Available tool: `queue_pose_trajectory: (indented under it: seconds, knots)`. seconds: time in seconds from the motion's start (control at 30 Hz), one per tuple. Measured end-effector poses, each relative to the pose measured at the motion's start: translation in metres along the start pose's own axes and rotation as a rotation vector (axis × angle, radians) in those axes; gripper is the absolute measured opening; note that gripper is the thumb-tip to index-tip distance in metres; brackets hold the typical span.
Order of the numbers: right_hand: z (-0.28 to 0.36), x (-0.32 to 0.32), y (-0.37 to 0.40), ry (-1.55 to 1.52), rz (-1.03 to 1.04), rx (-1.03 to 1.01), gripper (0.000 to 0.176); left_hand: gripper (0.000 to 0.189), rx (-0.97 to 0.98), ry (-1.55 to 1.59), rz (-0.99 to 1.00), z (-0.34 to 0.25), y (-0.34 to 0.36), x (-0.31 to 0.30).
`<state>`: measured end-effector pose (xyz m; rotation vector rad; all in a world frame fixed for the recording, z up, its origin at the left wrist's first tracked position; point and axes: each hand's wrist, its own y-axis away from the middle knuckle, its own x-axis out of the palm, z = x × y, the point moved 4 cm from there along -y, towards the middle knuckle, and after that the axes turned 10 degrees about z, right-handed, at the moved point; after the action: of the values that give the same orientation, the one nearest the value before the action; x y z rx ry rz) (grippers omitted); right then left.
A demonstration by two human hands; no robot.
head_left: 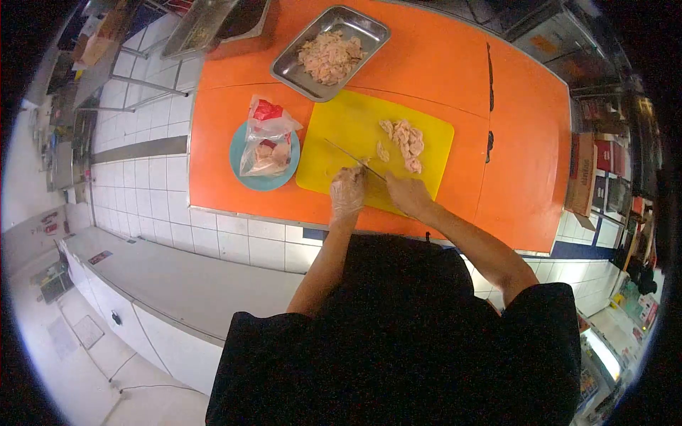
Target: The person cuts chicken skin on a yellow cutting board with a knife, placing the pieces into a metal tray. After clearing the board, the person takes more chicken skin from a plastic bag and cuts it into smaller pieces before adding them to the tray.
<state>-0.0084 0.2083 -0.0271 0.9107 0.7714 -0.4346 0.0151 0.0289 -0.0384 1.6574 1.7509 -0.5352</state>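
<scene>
A knife (346,151) is gripped in my right hand (410,195), its blade slanting to the upper left over the yellow cutting board (348,113). My left hand (347,192), in a clear plastic glove, rests on the board with fingers curled down right beside the blade; what they pinch is hidden. On the right of the board lies a pile of pale raw meat pieces (406,142), with a smaller meat piece (382,151) apart from it, nearer the knife.
Beyond the board, a metal tray (283,67) holds chopped meat (329,57). To the left, a blue plate (245,181) carries a plastic bag (257,153) with meat inside. The orange table (526,156) ends close to my body. A white counter (192,284) stands behind on the left.
</scene>
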Motion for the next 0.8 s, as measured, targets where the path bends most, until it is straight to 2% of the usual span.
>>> queue_pose_trajectory:
  seconds: [0.07, 0.13, 0.27, 0.37, 0.47, 0.5, 0.6, 0.67, 0.8]
  knots:
    - [0.007, 0.004, -0.023, -0.001, -0.016, -0.012, 0.027, 0.017, 0.010, 0.049, -0.002, -0.005, 0.001, -0.004]
    - [0.016, 0.001, -0.039, -0.031, -0.212, -0.062, 0.026, 0.017, 0.038, 0.051, 0.004, -0.005, 0.001, -0.004]
    - [0.015, 0.001, -0.028, -0.016, -0.215, -0.051, 0.026, 0.018, 0.014, -0.008, 0.007, 0.006, -0.002, 0.003]
    - [-0.016, 0.010, 0.032, 0.025, 0.031, 0.037, 0.024, 0.017, -0.027, 0.023, -0.017, -0.011, 0.002, -0.010]
    - [-0.044, 0.016, 0.087, 0.005, 0.284, 0.148, 0.024, 0.020, -0.078, 0.008, 0.022, -0.004, 0.000, -0.004]
    - [-0.047, 0.018, 0.093, 0.013, 0.286, 0.145, 0.024, 0.020, -0.081, 0.013, 0.016, -0.001, -0.001, 0.000]
    - [-0.044, 0.022, 0.093, 0.061, 0.210, 0.135, 0.025, 0.021, -0.011, -0.038, 0.007, 0.010, 0.001, 0.007]
    - [-0.030, 0.023, 0.065, 0.082, 0.130, 0.088, 0.026, 0.015, 0.066, -0.043, 0.139, -0.007, 0.006, 0.005]
    - [-0.005, 0.006, 0.009, 0.020, -0.018, 0.080, 0.029, 0.016, 0.157, 0.012, 0.115, -0.007, 0.014, 0.010]
